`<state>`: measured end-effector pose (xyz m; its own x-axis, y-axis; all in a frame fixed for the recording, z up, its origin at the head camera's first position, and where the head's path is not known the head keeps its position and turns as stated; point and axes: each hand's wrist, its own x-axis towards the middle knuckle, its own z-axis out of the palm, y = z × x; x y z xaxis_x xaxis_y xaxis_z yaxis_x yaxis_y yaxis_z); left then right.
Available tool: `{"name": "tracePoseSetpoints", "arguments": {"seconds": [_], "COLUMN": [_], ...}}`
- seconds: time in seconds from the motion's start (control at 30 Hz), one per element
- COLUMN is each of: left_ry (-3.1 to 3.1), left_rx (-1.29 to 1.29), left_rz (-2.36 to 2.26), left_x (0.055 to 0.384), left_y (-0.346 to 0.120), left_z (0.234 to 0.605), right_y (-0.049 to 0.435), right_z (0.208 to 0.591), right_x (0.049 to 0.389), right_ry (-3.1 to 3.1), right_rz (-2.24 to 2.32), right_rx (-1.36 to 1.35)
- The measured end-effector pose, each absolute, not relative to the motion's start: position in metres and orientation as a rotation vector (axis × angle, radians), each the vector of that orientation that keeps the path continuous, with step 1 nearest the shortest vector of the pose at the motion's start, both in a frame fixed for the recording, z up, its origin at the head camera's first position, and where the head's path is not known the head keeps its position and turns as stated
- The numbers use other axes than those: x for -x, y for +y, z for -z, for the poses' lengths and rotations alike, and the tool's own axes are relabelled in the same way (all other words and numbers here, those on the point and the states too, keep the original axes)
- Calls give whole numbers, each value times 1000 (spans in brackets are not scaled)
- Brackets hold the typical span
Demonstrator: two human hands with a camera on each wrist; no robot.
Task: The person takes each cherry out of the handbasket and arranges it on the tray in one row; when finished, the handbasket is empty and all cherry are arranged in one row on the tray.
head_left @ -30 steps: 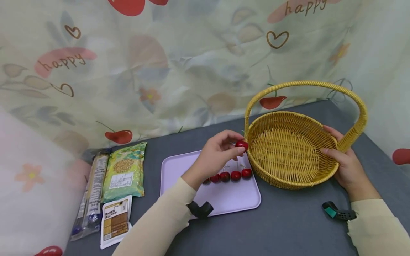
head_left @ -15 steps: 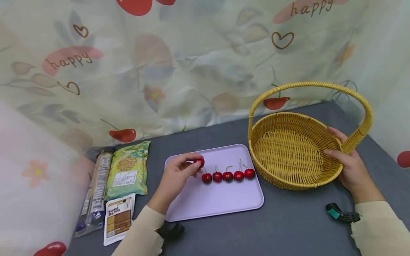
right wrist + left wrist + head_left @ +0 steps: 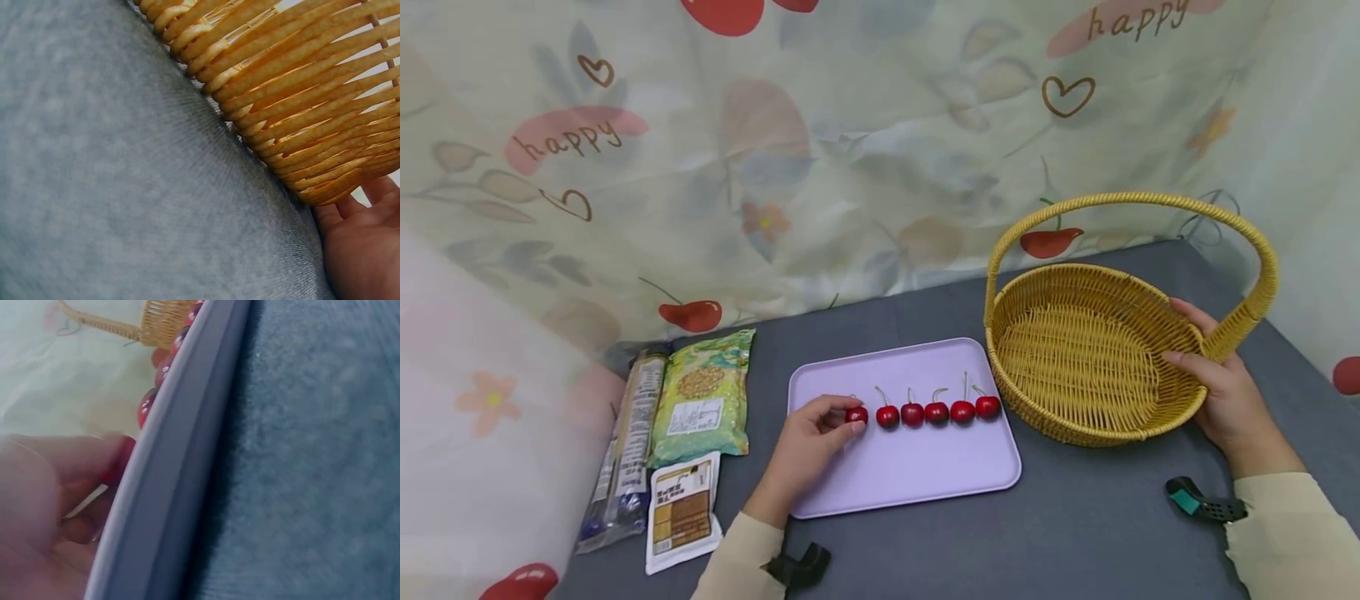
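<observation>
My left hand [image 3: 811, 442] pinches a dark red cherry [image 3: 856, 415] between thumb and fingers, low over the left part of a lilac tray [image 3: 902, 475]. To its right, several cherries [image 3: 937, 413] stand in a row with their stems pointing up. In the left wrist view the tray's rim [image 3: 165, 450] hides part of the held cherry [image 3: 119, 461]. My right hand [image 3: 1232, 400] grips the right rim of a yellow wicker basket [image 3: 1075, 358], thumb inside and fingers outside. Nothing lies in the basket. The right wrist view shows its woven wall [image 3: 294, 112] on the cloth.
Left of the tray lie a green food bag [image 3: 700, 400], a small brown-and-white packet [image 3: 682, 512] and a long clear-wrapped package [image 3: 628, 442]. A printed curtain [image 3: 850, 167] hangs behind the grey cloth-covered table [image 3: 1000, 550]. The basket's tall handle [image 3: 1135, 198] arches above it.
My left hand has carried the cherry from beside the basket leftward, then down to the tray at the row's left end. The right hand keeps its grip on the basket.
</observation>
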<state>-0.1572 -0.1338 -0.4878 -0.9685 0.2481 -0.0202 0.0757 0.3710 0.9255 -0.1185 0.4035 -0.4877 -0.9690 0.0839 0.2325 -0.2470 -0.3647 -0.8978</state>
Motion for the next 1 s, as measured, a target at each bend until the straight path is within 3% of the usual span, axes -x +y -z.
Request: {"name": "tracePoseSetpoints", "arguments": {"seconds": [0.77,1.0], "left_ry": [2571,2600], "left_rx": [-455,-405], "left_rz": [-1572,-1562], "left_x": [153,150], "left_y": [-126,-123], "left_z": [501,502], "right_y": [410,410], "right_z": [493,486], "right_x": [108,106], "right_ry": [-1594,-1555], "right_rz": [-2447,-2297], "right_rx": [-277,-174]}}
